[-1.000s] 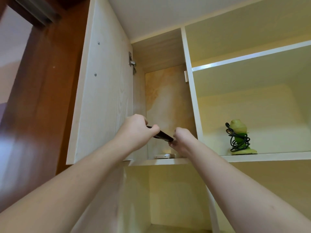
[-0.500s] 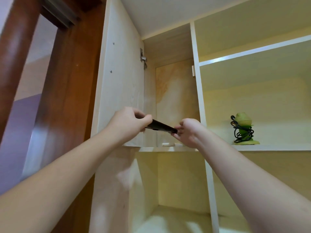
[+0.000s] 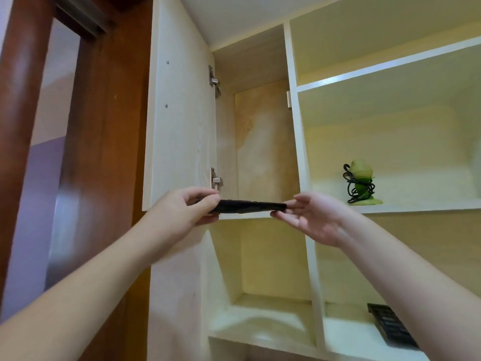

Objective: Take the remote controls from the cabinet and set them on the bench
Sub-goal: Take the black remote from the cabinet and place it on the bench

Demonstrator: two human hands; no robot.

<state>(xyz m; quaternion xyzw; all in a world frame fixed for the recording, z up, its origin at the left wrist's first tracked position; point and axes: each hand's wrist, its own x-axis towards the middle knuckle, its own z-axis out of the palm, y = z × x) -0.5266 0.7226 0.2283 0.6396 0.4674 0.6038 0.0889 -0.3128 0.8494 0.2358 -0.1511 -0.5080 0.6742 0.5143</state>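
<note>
A black remote control point(image 3: 250, 206) is held level in front of the cabinet shelf edge point(image 3: 250, 215). My left hand point(image 3: 182, 207) grips its left end with thumb on top. My right hand point(image 3: 309, 217) pinches its right end with thumb and fingertips, the other fingers spread. Both arms reach up into the narrow cabinet compartment point(image 3: 263, 142), whose door point(image 3: 179, 113) stands open to the left. The shelf top behind the remote is hidden from this low angle. Another dark remote-like object point(image 3: 393, 327) lies on a lower shelf at the right, partly behind my right forearm.
A green desk lamp wrapped in black cord point(image 3: 360, 183) stands on the open shelf to the right. A white divider point(image 3: 299, 142) separates the compartments. A brown wooden door frame point(image 3: 15, 113) rises at the left. A lower compartment point(image 3: 263, 316) opens beneath the shelf.
The remote has come out of the compartment and levelled off at the shelf edge. My view has dropped, so the light object on the shelf is no longer visible.
</note>
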